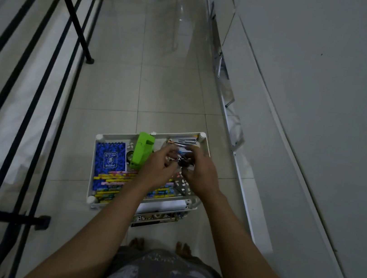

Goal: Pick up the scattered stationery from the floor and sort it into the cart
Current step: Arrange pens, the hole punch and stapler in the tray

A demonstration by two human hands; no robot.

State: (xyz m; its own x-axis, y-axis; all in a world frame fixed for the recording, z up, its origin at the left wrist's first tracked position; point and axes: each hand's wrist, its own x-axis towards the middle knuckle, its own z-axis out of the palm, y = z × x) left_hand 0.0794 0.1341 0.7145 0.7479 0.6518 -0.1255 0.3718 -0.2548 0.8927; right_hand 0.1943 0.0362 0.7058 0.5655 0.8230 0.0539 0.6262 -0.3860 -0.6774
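The white cart (pixel 205 145) stands on the tiled floor in front of me. Its top tray holds a blue spiral notepad (pixel 109 157), a green stapler (pixel 143 150), a row of coloured pencils (pixel 111 184) and several pens (pixel 183 140) at the far right. Both my hands hover over the tray's right half. My left hand (pixel 157 170) and my right hand (pixel 199 174) have curled fingers meeting around small dark metal clips (pixel 182 161). Which hand bears the clips is hard to tell.
A black stair railing (pixel 45 70) runs along the left. A white wall and a folded metal frame (pixel 228 102) line the right. Lower cart shelves (pixel 159 217) hold more items. My bare feet (pixel 159 246) stand just behind the cart.
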